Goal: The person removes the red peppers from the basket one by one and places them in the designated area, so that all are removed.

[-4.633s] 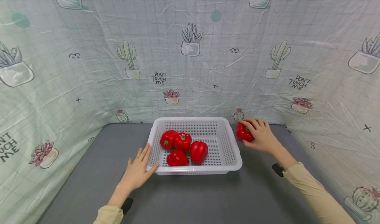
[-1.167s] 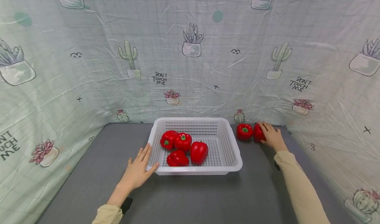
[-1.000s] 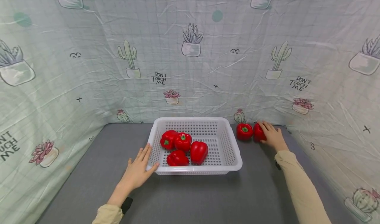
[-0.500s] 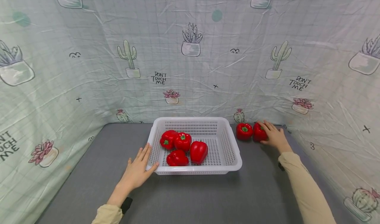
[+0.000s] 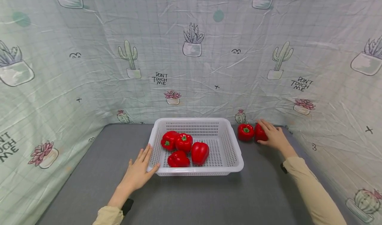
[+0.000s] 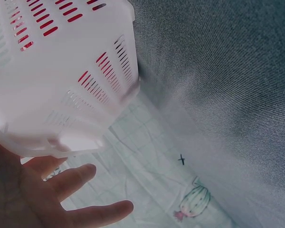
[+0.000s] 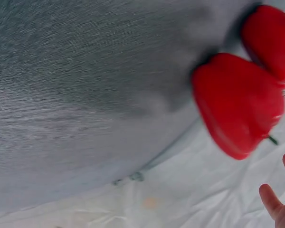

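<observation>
At three o'clock from white plastic basket, right hand spreading loose fingers over red bell pepper; at eight o'clock, left hand resting straight fingers on rim.

The right grip, between 3 and 4 o'clock in the head view, hides much of a pepper. The right wrist view crops a second pepper at 2 o'clock; the left wrist view crops the basket at 10 o'clock, the left grip at 8.
</observation>
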A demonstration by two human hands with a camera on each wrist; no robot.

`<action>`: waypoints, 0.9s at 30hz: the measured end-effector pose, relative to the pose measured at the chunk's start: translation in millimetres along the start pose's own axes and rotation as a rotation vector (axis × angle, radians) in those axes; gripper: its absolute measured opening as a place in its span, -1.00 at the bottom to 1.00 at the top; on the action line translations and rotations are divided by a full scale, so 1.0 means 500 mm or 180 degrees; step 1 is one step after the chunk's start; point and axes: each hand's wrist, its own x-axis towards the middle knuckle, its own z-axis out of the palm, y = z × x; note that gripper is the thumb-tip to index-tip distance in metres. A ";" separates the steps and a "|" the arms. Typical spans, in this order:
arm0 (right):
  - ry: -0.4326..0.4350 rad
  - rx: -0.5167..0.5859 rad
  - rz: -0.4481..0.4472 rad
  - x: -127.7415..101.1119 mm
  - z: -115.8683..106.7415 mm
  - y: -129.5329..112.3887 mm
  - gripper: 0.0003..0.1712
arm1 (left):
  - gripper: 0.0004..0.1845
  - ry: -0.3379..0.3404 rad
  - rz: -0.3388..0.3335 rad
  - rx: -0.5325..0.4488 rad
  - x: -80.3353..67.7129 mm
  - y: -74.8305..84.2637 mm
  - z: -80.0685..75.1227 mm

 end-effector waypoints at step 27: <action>0.0636 0.0101 -0.0760 0.006 -0.092 -0.154 -0.14 | -0.15 0.0009 0.0003 -0.0028 0.000 0.001 0.000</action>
